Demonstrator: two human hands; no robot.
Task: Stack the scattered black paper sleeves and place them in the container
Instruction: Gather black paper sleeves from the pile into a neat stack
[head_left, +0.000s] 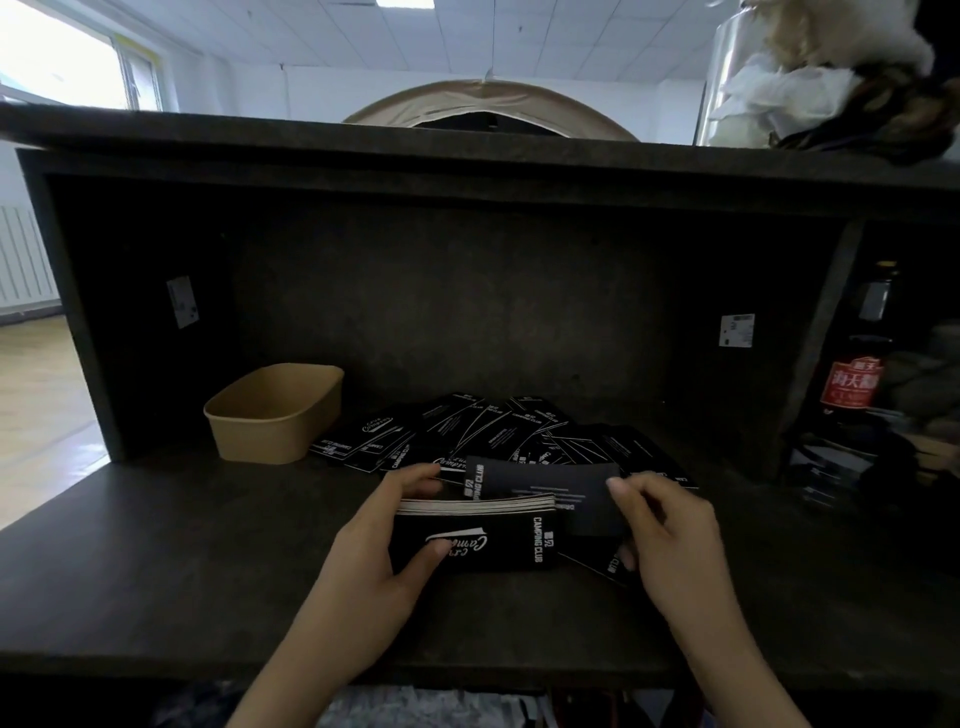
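The head camera looks down at a dark desk (208, 561) with a shelf above it. The left hand (384, 551) grips a neat stack of black sleeves (483, 540); its thumb lies on top and its fingers curl round the far edge. The stack's long side runs left to right, straight across in front of the person.

The right hand (670, 535) pinches one loose sleeve (561, 493) by its right end. This sleeve also lies left to right, touching the far right part of the stack and a bit higher. It looks ready to slide left onto the top of the stack, so the two long sides need to line up.

More scattered sleeves (498, 431) lie in a messy pile just behind the hands. The right hand is nearer to most of them.

The brown paper container (234, 410) sits at the back left and looks empty. It is nearer the left hand, the one with the stack. Much of the job looks left to do.
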